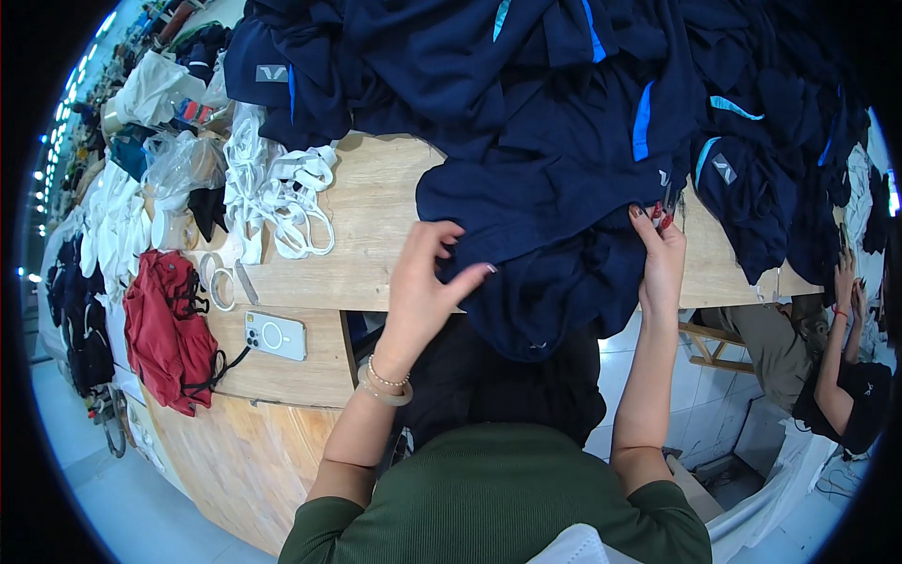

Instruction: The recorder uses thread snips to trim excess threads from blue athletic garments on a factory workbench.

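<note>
A navy blue garment [526,211] is spread over the table edge, its lower part hanging toward my lap. My left hand [427,282] is at its left side, thumb and fingers apart, with nothing held between them. My right hand [662,258] is closed at the garment's right edge, beside a small silver mark. From its fingertips sticks out a small metal tool, apparently thread snips [669,195]; the grip hides most of it. A bright blue strip [642,122] runs along the navy cloth just beyond.
More navy garments [423,66] are heaped across the far side. On the left lie white straps [282,179], tape rolls [222,287], a red bag [169,329] and a phone [275,336]. At far right, another person's arms [841,310] reach toward the table.
</note>
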Available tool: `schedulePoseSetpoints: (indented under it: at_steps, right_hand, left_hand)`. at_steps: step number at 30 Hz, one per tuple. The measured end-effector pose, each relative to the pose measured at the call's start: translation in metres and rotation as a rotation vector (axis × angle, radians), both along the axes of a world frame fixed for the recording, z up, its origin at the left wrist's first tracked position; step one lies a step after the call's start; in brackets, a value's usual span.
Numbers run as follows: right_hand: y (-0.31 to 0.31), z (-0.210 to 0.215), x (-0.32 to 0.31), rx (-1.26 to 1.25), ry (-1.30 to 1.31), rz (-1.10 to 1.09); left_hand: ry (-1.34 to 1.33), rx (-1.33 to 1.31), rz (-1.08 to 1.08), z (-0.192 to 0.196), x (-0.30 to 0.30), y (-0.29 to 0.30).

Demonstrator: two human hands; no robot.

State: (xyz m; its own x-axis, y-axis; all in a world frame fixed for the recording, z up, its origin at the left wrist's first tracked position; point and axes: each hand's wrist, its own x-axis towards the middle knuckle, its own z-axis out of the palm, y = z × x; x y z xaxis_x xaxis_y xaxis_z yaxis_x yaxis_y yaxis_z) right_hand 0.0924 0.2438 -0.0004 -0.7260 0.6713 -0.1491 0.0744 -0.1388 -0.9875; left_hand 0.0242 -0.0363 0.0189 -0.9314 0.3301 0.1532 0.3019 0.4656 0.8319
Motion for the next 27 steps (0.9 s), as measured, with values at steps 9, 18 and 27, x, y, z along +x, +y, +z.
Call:
schedulePoseSetpoints:
  at_steps: [9, 18, 27]
  right_hand:
    - [0.001, 0.009, 0.005, 0.481, -0.002, 0.126]
    - [0.03, 0.031, -0.01, -0.868, 0.216, 0.242]
    - [0.026, -0.029, -0.071, -0.628, 0.229, 0.231]
  left_hand:
    - [-0.34, 0.29, 0.141, -0.039, -0.007, -0.024]
    - [-1.079, 1.2, -0.014, 0.02, -0.086, -0.104]
    - [-1.145, 1.326, 0.089, -0.053, -0.124, -0.053]
